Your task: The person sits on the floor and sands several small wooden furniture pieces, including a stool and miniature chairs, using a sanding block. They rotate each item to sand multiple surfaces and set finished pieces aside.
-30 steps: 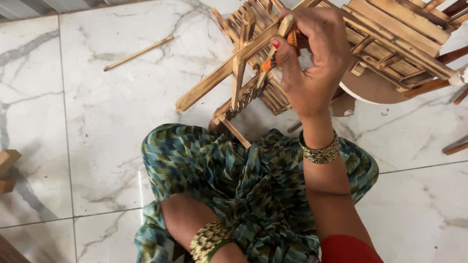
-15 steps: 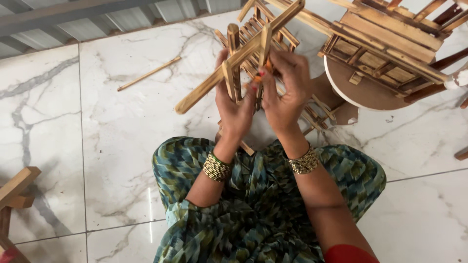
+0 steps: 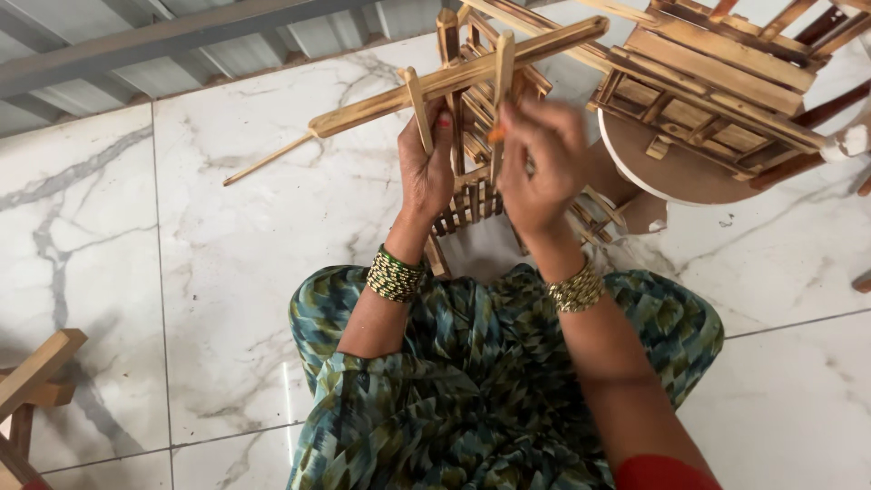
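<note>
A white marble-veined floor (image 3: 181, 272) is seen from above, with a grey corrugated metal sheet (image 3: 136, 54) along its upper edge. A small wooden slat frame (image 3: 472, 100) is held upright above the lap, over a green patterned garment (image 3: 472, 399). The left hand (image 3: 426, 168) is closed around one of the frame's upright slats, and the right hand (image 3: 535, 163) is closed with pinched fingertips on a neighbouring slat; what is pinched there, something small and orange, is blurred and cannot be made out. The lower part of the frame is hidden behind both hands. A stack of finished wooden frames (image 3: 717, 82) is cut off by the upper right edge, resting on a round white stool (image 3: 680, 177). A thin loose stick (image 3: 268, 161) lies on the floor to the left, and another wooden piece (image 3: 32, 390) is cut off at the lower left. Compared with half a second earlier, both hands have been kept on the frame, and the view has shifted slightly.
</note>
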A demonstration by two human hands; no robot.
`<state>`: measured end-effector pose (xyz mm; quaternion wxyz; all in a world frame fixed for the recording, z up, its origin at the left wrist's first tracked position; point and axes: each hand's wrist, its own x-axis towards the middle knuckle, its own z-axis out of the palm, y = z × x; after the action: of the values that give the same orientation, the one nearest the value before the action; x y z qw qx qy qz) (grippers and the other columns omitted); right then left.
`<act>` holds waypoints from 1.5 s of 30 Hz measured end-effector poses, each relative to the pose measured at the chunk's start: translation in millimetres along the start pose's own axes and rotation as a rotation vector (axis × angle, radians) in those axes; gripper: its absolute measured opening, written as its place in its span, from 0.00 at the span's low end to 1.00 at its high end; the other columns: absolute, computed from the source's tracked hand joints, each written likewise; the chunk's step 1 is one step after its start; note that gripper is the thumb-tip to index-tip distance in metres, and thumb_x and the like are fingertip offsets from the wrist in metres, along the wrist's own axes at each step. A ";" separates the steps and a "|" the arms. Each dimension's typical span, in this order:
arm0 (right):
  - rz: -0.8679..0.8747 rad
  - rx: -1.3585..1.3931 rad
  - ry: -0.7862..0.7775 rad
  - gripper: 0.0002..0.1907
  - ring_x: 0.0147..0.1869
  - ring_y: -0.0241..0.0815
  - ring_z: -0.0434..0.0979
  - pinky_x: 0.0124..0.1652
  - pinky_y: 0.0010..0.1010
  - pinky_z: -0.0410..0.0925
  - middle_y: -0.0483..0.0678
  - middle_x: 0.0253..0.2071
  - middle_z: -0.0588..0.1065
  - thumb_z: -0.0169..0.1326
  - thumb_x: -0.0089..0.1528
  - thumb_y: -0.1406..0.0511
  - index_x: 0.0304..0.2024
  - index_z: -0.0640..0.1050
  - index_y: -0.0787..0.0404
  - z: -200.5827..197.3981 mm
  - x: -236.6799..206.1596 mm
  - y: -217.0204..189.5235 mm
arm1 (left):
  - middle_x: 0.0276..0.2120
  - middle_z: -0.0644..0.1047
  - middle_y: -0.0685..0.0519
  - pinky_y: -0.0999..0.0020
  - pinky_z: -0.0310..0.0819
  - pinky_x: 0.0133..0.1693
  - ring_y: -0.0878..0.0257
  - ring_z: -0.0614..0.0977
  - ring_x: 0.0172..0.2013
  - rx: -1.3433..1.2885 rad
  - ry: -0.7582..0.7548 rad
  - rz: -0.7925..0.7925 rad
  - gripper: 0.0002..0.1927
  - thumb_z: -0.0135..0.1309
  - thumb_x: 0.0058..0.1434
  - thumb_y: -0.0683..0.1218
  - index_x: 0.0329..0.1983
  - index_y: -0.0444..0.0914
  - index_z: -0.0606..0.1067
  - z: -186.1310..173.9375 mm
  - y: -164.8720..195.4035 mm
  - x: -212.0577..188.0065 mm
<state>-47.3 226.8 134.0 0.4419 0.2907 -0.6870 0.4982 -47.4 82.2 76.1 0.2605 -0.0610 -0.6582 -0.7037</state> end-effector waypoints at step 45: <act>0.350 0.103 -0.159 0.09 0.45 0.41 0.79 0.43 0.29 0.75 0.50 0.45 0.74 0.61 0.61 0.79 0.41 0.76 0.65 7.6 -45.0 7.1 | 0.36 0.79 0.51 0.67 0.74 0.44 0.63 0.78 0.38 0.169 0.035 0.105 0.12 0.44 0.76 0.44 0.52 0.32 0.74 -3.7 12.1 -0.6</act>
<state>-35.9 220.3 89.8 0.2776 0.2277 -0.7334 0.5773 -40.5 78.9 86.1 0.3126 -0.0610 -0.7064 -0.6320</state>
